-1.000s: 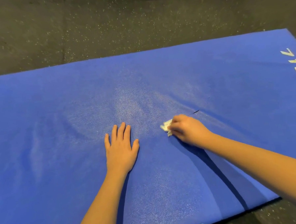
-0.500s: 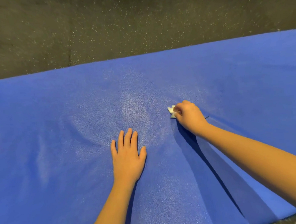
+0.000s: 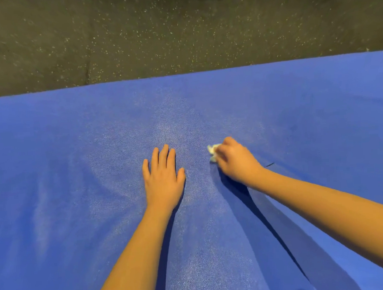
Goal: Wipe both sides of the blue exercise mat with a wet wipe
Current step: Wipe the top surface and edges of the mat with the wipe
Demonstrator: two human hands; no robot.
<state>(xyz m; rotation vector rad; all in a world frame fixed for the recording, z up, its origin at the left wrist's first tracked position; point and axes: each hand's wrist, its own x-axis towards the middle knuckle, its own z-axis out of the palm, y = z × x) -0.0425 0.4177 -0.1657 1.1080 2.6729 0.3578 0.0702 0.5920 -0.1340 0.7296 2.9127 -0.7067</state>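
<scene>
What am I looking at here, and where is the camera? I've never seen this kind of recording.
There is no machine here. A person works with bare hands, and the only camera sits on their head, looking forward and down. That is why both arms reach in from the bottom of the picture. A large blue exercise mat lies on a dark speckled floor. The left hand rests flat on the mat with its fingers straight, and it holds nothing. The right hand, slightly blurred, has its fingers curled round a crumpled white wet wipe and holds it down on the mat.
</scene>
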